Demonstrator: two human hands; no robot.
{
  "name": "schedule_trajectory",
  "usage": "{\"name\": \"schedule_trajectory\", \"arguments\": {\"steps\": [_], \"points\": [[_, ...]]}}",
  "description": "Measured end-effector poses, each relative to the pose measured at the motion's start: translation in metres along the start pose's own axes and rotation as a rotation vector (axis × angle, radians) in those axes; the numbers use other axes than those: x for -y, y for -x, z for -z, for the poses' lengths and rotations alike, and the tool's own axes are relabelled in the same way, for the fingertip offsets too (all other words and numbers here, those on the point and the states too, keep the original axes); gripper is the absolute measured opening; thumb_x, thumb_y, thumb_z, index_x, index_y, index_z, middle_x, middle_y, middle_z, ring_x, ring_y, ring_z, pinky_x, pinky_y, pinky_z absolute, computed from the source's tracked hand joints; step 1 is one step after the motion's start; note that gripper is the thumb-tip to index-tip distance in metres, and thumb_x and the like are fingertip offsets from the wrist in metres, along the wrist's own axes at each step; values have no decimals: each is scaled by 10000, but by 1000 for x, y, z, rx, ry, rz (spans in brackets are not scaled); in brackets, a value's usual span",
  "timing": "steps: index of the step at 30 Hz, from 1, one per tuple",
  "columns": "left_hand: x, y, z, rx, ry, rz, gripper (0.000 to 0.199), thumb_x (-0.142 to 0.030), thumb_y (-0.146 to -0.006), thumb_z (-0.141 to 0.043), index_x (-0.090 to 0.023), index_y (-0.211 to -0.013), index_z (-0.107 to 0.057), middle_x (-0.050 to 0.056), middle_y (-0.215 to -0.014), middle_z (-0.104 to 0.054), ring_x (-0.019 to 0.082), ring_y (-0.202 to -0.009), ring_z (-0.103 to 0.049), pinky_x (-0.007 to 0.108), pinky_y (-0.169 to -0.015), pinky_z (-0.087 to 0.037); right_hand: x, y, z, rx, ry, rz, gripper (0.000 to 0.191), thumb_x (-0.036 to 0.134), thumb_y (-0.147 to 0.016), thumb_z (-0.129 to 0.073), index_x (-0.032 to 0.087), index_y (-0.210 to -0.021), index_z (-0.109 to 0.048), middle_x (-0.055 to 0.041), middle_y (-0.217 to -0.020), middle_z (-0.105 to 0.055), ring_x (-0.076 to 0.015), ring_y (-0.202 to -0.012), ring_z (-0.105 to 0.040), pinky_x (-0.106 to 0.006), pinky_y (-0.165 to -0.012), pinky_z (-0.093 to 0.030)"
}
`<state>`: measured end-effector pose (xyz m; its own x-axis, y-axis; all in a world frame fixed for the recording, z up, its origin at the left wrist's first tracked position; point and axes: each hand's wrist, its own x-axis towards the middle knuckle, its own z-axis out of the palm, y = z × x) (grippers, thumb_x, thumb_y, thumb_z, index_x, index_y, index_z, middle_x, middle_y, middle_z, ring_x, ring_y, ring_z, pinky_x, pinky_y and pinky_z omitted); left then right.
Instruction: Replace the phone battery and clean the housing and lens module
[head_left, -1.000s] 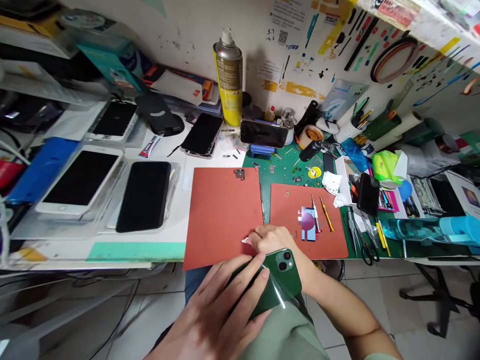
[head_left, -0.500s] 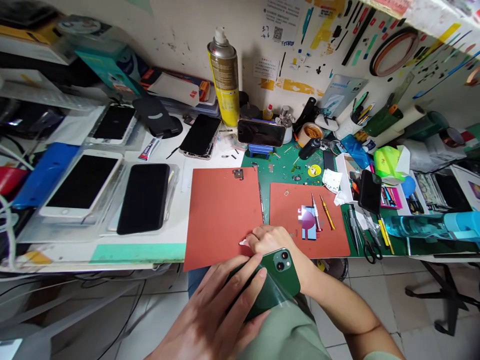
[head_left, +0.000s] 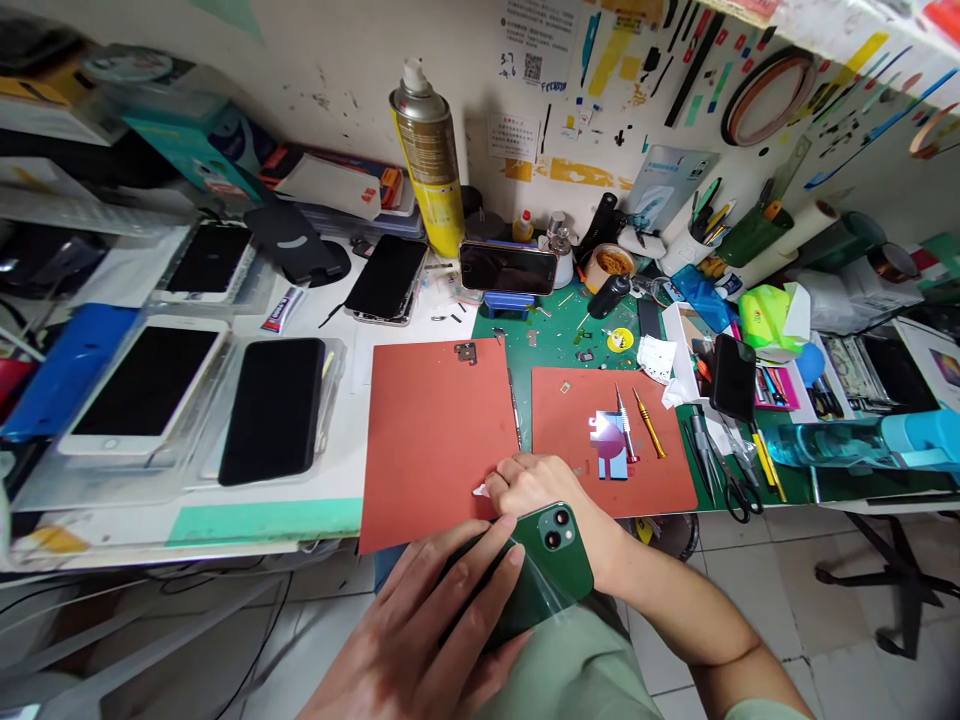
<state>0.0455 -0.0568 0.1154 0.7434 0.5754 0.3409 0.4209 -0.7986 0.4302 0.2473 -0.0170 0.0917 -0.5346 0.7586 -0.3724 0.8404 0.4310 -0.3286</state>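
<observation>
My left hand (head_left: pixel 442 610) grips a dark green phone (head_left: pixel 551 575) near the bottom of the view, its fingers lying across the back. Two camera lenses show at the phone's upper right corner. A clear film covers part of the back and sticks out past the lower edge. Just beyond the phone, my right hand (head_left: pixel 534 488) is closed in a fist over the front of the orange-red mat (head_left: pixel 435 430). A small white scrap, which looks like tissue (head_left: pixel 481 490), pokes out at its left side. My right forearm passes beside the phone.
A second mat (head_left: pixel 551 400) holds two screwdrivers (head_left: pixel 648 422) and a shiny blue piece (head_left: pixel 609 447). Tweezers and scissors (head_left: pixel 739 490) lie at its right. Several phones lie left, including a black one (head_left: pixel 271 410). A spray can (head_left: pixel 431 160) stands behind; a blue bottle (head_left: pixel 847 445) lies right.
The whole view has shifted a little, with the bench things moving slightly left. Both hands keep nearly the same pose, and my left hand still holds the green phone.
</observation>
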Motion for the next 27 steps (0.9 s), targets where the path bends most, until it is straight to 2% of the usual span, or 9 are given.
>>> {"name": "schedule_trajectory", "arguments": {"steps": [6,14,21,27], "points": [[3,0,-1,-21,-14,-30,363,-223,-1058,-652,-92,-1396,-645,185,-1411,-708,299,-1370,-616,417,-1095,-567,1,1,5,6,-11,-8,175,218,-1046,-562,165,-1033,-728,-114,-1090,-770,-254,-971,-724,-339,-714,-501],[-1,-1,0,-14,-25,-6,402,-237,-1031,-704,-82,-1398,-656,185,-1397,-718,324,-1351,-630,445,-1099,-563,-1,1,3,-5,-66,-12,150,217,-1042,-590,170,-1077,-728,-108,-1096,-772,-244,-990,-722,-333,-710,-486],[-1,0,2,9,-62,-19,418,-256,-1031,-708,-64,-1397,-647,202,-1394,-712,335,-1337,-625,470,-1072,-576,-1,1,-1,-7,-103,4,201,294,-1044,-599,163,-1144,-715,-110,-1092,-757,-250,-990,-706,-346,-719,-475],[-2,0,2,10,-57,-7,405,-256,-1034,-704,-78,-1394,-648,191,-1377,-725,330,-1317,-639,470,-1066,-580,0,1,0,-14,-134,-11,178,278,-1045,-598,174,-1130,-715,-109,-1064,-752,-228,-982,-694,-306,-757,-470]]}}
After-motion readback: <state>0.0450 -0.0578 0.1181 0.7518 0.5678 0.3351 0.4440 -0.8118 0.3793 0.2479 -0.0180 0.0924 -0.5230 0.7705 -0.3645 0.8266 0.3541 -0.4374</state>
